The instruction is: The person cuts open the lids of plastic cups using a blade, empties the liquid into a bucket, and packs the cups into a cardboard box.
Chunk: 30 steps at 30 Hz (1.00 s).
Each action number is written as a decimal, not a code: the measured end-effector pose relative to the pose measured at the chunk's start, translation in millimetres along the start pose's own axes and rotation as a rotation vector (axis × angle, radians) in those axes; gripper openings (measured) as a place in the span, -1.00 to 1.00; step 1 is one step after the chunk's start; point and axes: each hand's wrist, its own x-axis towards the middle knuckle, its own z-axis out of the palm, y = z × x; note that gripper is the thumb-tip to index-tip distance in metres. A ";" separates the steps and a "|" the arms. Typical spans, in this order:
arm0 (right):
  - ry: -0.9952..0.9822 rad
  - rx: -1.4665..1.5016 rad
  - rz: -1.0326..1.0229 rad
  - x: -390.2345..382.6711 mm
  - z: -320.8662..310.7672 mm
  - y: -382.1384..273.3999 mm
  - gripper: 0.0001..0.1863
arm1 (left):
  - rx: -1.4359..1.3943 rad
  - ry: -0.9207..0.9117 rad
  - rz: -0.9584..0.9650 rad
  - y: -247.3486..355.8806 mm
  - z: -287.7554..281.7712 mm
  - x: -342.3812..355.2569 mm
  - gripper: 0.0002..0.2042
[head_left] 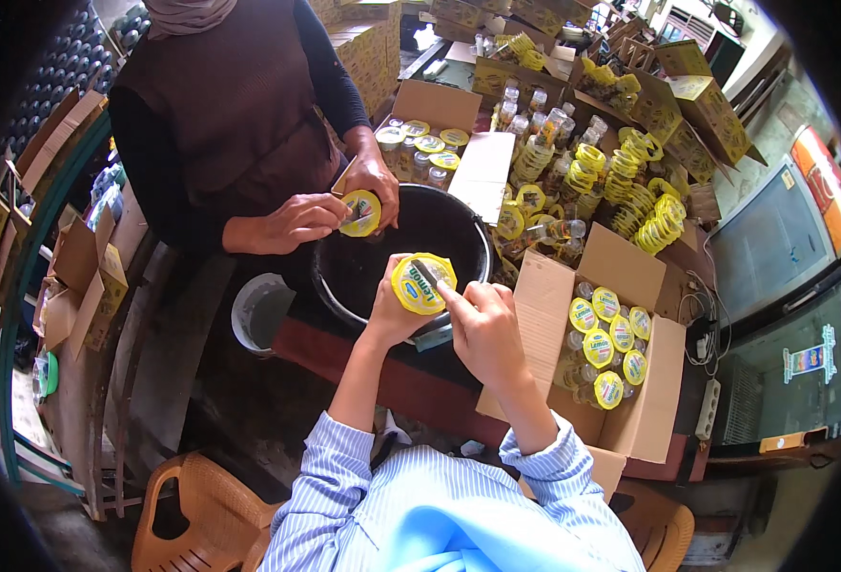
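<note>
My left hand is wrapped round a sealed plastic cup, its yellow-and-white lid facing up toward me. In my right hand is a small dark-bladed knife, its blade lying against the film of that lid. Both hands are over the near rim of a black bucket. Across from me, a co-worker's hands hold another yellow-lidded cup over the far left of the bucket. What is inside the bucket is too dark to make out.
An open carton of yellow-lidded cups stands to my right; another carton lies beyond the bucket. Yellow lid strips and bottles pile at the back right. A grey pail sits left, an orange chair lower left.
</note>
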 end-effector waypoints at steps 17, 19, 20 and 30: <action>-0.039 -0.016 0.007 -5.8 4.8 -1.3 -0.65 | -0.029 -0.011 -0.011 -4.4 -0.3 -1.8 -0.36; -0.112 -0.072 0.025 -7.3 2.8 -2.4 -0.66 | -0.007 -0.015 -0.011 -4.8 -0.5 -2.2 -0.36; -0.112 -0.072 0.026 -7.2 2.5 -2.8 -0.66 | -0.007 -0.011 -0.007 -5.0 -0.5 -2.0 -0.35; -0.108 -0.066 0.019 -7.2 2.3 -2.5 -0.65 | -0.026 0.006 -0.028 -1.9 0.8 -3.3 -0.35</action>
